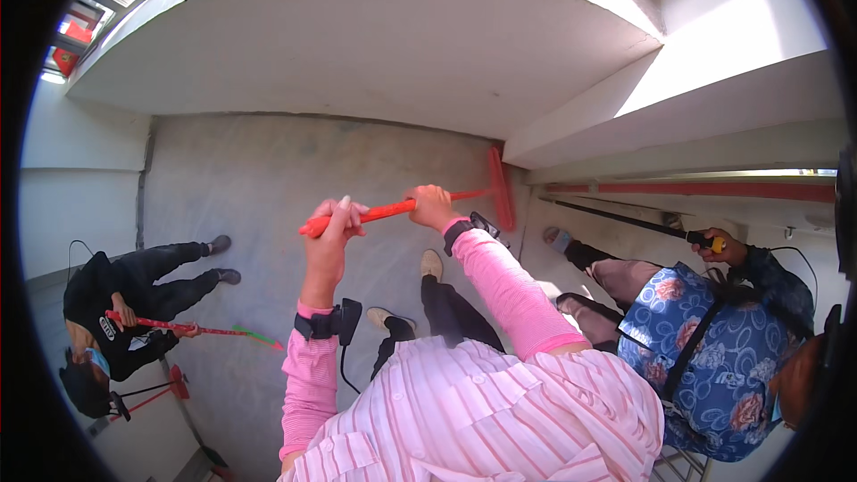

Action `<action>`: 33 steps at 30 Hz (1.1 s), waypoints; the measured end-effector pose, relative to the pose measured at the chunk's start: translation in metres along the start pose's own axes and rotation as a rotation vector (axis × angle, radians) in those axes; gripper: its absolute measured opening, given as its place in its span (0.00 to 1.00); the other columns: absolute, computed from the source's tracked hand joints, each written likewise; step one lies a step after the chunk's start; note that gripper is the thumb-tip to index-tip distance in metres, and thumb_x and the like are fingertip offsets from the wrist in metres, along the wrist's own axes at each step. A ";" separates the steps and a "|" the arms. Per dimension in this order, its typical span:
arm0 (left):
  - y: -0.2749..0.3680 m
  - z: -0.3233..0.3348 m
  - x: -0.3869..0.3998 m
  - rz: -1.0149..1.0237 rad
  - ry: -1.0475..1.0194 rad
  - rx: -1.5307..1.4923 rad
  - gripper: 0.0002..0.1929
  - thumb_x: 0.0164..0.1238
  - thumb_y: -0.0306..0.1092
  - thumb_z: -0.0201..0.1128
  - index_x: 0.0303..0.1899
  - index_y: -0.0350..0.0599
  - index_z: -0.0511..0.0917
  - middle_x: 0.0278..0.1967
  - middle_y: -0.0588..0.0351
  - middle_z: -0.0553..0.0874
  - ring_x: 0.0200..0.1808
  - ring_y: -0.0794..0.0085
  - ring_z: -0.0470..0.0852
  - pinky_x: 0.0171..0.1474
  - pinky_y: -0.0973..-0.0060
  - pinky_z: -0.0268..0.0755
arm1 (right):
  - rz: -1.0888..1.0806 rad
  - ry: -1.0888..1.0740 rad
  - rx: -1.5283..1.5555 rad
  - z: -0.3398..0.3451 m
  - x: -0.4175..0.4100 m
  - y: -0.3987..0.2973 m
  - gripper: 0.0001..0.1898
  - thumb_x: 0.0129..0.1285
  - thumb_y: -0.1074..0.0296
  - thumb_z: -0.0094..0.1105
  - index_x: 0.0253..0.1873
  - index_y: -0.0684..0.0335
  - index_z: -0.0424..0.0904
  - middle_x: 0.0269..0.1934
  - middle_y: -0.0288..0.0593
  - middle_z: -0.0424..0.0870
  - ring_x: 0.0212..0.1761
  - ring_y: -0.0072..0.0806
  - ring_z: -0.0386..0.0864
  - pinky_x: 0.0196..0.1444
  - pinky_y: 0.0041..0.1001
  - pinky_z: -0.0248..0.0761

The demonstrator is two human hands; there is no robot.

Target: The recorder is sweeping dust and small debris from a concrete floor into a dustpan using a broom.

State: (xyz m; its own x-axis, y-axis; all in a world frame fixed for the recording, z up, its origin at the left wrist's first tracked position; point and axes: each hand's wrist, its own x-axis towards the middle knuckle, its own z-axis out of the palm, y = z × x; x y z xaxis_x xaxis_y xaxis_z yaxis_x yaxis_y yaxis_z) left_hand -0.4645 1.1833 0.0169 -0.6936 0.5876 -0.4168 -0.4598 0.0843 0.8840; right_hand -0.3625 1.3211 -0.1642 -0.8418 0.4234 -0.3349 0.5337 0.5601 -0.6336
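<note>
A red long-handled floor tool [392,209], a broom or mop, runs across in front of me. Its wide red head [501,189] rests at the floor by the wall corner, slightly blurred. My left hand [337,217] is around the handle near its end, thumb lying along it, fingers partly loose. Further down the handle, towards the head, my right hand [432,205] is closed on it. Black straps with small devices sit on both wrists.
On the right, a person in a blue floral apron [710,361] holds a black pole with a yellow end [718,244]. A person in black [107,314] at the left holds a red-handled tool [214,331]. Red brushes [179,381] lean at the lower left. A low wall [361,40] stands ahead.
</note>
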 end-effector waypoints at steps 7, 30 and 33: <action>0.005 0.003 0.007 0.064 -0.062 -0.010 0.12 0.71 0.31 0.54 0.24 0.44 0.69 0.26 0.58 0.75 0.38 0.72 0.79 0.32 0.76 0.74 | -0.019 -0.039 0.032 -0.018 0.005 -0.004 0.11 0.48 0.71 0.57 0.37 0.48 0.84 0.32 0.45 0.85 0.38 0.46 0.82 0.41 0.44 0.75; 0.025 -0.024 -0.074 0.388 -0.266 0.272 0.16 0.69 0.32 0.54 0.20 0.44 0.66 0.22 0.58 0.71 0.37 0.66 0.77 0.34 0.73 0.74 | -0.212 -0.140 0.060 -0.011 -0.043 -0.046 0.08 0.50 0.69 0.59 0.35 0.49 0.83 0.29 0.42 0.84 0.35 0.45 0.82 0.36 0.47 0.73; -0.012 -0.006 -0.053 0.208 -0.143 0.129 0.15 0.69 0.29 0.55 0.21 0.43 0.67 0.24 0.57 0.74 0.37 0.67 0.78 0.35 0.72 0.75 | -0.113 -0.117 -0.015 0.008 -0.031 0.007 0.09 0.49 0.70 0.60 0.36 0.48 0.83 0.30 0.41 0.84 0.36 0.44 0.82 0.37 0.46 0.73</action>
State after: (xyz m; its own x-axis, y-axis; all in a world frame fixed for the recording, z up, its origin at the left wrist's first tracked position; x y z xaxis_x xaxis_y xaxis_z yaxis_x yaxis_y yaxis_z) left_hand -0.4256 1.1465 0.0271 -0.6761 0.7098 -0.1978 -0.2351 0.0467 0.9709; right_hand -0.3338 1.3060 -0.1641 -0.8998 0.2719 -0.3412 0.4354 0.6102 -0.6619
